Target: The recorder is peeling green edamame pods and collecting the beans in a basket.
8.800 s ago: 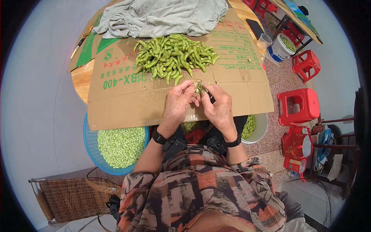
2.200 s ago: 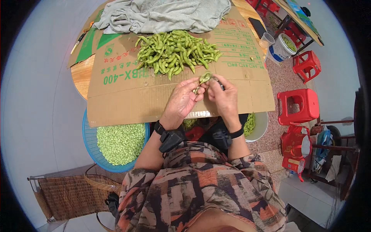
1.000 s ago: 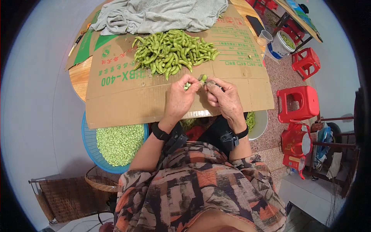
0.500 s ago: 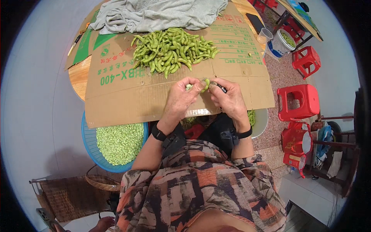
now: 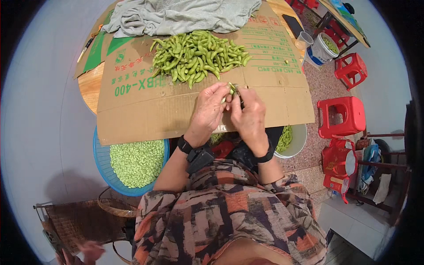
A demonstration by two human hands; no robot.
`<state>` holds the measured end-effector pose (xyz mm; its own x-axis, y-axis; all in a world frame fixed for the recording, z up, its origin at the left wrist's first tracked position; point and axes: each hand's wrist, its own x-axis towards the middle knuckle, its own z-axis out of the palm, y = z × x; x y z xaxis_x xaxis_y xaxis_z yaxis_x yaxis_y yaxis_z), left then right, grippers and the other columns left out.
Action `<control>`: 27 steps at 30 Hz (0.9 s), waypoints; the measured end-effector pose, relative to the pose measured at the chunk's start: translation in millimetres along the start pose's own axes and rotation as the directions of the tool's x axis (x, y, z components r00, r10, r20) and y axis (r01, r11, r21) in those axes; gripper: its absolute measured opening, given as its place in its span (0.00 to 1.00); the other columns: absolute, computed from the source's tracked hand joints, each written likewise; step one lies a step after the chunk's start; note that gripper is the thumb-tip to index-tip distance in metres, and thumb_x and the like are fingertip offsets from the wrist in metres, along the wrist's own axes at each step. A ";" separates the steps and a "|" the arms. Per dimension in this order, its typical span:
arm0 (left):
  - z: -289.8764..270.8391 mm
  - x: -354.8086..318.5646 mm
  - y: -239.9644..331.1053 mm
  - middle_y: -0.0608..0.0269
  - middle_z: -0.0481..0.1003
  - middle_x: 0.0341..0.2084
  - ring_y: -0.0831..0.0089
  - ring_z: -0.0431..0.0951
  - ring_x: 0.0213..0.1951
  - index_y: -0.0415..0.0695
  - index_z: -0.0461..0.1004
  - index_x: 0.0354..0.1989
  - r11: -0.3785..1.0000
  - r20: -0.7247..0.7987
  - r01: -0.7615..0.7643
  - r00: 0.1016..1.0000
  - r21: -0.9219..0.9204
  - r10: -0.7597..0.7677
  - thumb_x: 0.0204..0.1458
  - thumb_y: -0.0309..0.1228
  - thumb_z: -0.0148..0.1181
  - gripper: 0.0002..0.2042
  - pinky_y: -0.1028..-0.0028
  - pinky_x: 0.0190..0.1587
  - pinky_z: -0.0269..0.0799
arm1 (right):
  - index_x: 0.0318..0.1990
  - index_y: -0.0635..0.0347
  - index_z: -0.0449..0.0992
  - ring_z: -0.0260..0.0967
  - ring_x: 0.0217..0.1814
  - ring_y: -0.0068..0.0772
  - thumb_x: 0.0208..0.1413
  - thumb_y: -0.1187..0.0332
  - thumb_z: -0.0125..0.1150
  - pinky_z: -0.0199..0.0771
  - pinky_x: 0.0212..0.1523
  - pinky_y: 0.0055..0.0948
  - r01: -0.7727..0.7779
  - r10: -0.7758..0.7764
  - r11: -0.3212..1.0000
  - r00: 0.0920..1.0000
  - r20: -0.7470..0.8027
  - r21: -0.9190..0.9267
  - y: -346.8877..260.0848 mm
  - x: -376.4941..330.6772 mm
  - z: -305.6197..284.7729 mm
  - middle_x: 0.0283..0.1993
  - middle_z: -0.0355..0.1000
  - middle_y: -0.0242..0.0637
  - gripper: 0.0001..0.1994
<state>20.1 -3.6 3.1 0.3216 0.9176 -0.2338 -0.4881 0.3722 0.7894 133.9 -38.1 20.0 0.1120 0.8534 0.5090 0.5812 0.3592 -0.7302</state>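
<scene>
My left hand (image 5: 210, 108) and my right hand (image 5: 249, 115) meet over a flattened cardboard sheet (image 5: 145, 110), both pinching one green bean pod (image 5: 231, 90) between the fingertips. Just beyond the hands lies a heap of green pods (image 5: 196, 55). Below the table's left edge a blue basket (image 5: 104, 165) holds pale green shelled beans. A white bucket (image 5: 297, 141) with empty pods stands under the right edge.
A grey cloth (image 5: 181, 15) lies at the far side of the cardboard. Red plastic stools (image 5: 340, 115) stand to the right, with another white bucket (image 5: 324, 46) and a clear cup (image 5: 304, 40) beyond. A wicker basket (image 5: 84, 221) sits lower left, next to another person's hand (image 5: 90, 252).
Both hands stayed at the near edge of the pod heap, working one pod after another. Another person's hand has come into view at the lower left.
</scene>
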 end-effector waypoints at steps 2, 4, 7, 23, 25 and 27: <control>4.2 -0.3 -6.0 0.71 0.69 0.27 0.83 0.69 0.30 0.40 0.72 0.37 0.966 -0.031 -0.061 0.998 -0.251 0.055 0.57 0.27 0.52 0.05 0.80 0.30 0.66 | 0.43 0.68 0.74 0.71 0.33 0.51 0.50 0.80 0.57 0.73 0.33 0.37 0.087 -0.101 0.984 0.992 -0.079 -0.157 5.2 -7.9 10.8 0.33 0.71 0.49 0.12; 7.8 4.0 -10.9 0.70 0.69 0.29 0.82 0.68 0.32 0.41 0.71 0.36 0.951 -0.050 -0.095 0.995 -0.294 0.084 0.58 0.28 0.51 0.05 0.81 0.33 0.66 | 0.45 0.69 0.72 0.70 0.35 0.52 0.50 0.81 0.57 0.72 0.33 0.38 0.108 -0.125 0.975 0.989 -0.077 -0.196 6.2 -9.8 15.0 0.36 0.69 0.51 0.13; 12.5 5.0 -13.6 0.69 0.68 0.32 0.81 0.68 0.35 0.41 0.70 0.35 0.935 -0.100 -0.148 0.987 -0.323 0.122 0.58 0.28 0.48 0.05 0.81 0.37 0.67 | 0.44 0.69 0.72 0.70 0.35 0.52 0.49 0.81 0.57 0.72 0.34 0.38 0.175 -0.197 0.960 0.977 -0.079 -0.220 6.4 -8.9 17.7 0.37 0.69 0.52 0.13; -2.2 6.2 -11.1 0.66 0.72 0.35 0.82 0.71 0.35 0.36 0.70 0.44 0.942 0.076 -0.074 0.992 -0.328 0.105 0.61 0.25 0.46 0.08 0.82 0.37 0.69 | 0.45 0.66 0.74 0.73 0.35 0.46 0.50 0.80 0.57 0.73 0.34 0.34 0.042 -0.040 0.998 0.997 -0.059 0.035 11.9 2.8 12.2 0.35 0.73 0.49 0.14; -4.9 4.7 -14.4 0.65 0.73 0.36 0.82 0.71 0.35 0.36 0.70 0.45 0.946 0.049 -0.075 0.994 -0.316 0.096 0.61 0.25 0.47 0.09 0.84 0.37 0.69 | 0.46 0.66 0.74 0.73 0.35 0.44 0.49 0.76 0.61 0.72 0.35 0.33 -0.128 0.127 0.965 0.992 0.018 0.229 11.4 9.3 8.8 0.35 0.72 0.47 0.15; -3.6 0.3 -13.9 0.65 0.73 0.37 0.83 0.71 0.35 0.36 0.70 0.47 0.950 0.021 -0.076 0.996 -0.304 0.086 0.60 0.24 0.48 0.09 0.85 0.36 0.68 | 0.44 0.66 0.75 0.72 0.35 0.42 0.48 0.75 0.63 0.72 0.36 0.33 -0.068 0.070 0.986 0.998 -0.010 0.151 4.9 16.8 -0.8 0.35 0.72 0.46 0.14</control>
<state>24.1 -8.1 -9.9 0.2954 0.9430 -0.1529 -0.7348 0.3266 0.5945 139.2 -22.3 25.4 0.1601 0.8728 0.4610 0.4439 0.3535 -0.8234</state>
